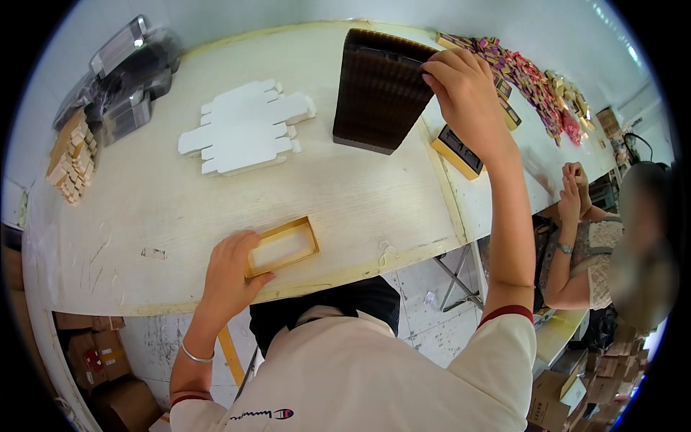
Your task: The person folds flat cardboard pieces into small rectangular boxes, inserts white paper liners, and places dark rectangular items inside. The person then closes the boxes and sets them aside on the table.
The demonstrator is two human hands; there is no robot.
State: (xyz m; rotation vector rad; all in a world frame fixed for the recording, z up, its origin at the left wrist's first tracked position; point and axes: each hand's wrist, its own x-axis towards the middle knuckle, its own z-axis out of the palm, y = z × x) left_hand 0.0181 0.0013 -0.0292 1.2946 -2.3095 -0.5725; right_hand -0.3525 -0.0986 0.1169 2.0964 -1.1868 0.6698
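Near the table's front edge lies an open, shallow box (284,246) with gold walls and a pale inside. My left hand (234,266) is closed on its left end, thumb at the near side and fingers over the far side. Farther off stands a tall stack of black plastic trays (381,93). At the stack's upper right corner, my right hand (464,90) pinches the edge of a tray; whether one tray or several are gripped cannot be made out. Left of the stack lies a pile of flat white box blanks (248,128) with cut tabs.
Gold boxes with black inserts (458,153) stand right of the stack. Beyond them spreads a heap of small coloured packets (522,75). Clear plastic containers (129,79) and stacked folded card pieces (72,158) sit at the left. A co-worker's hands (572,191) are at the right.
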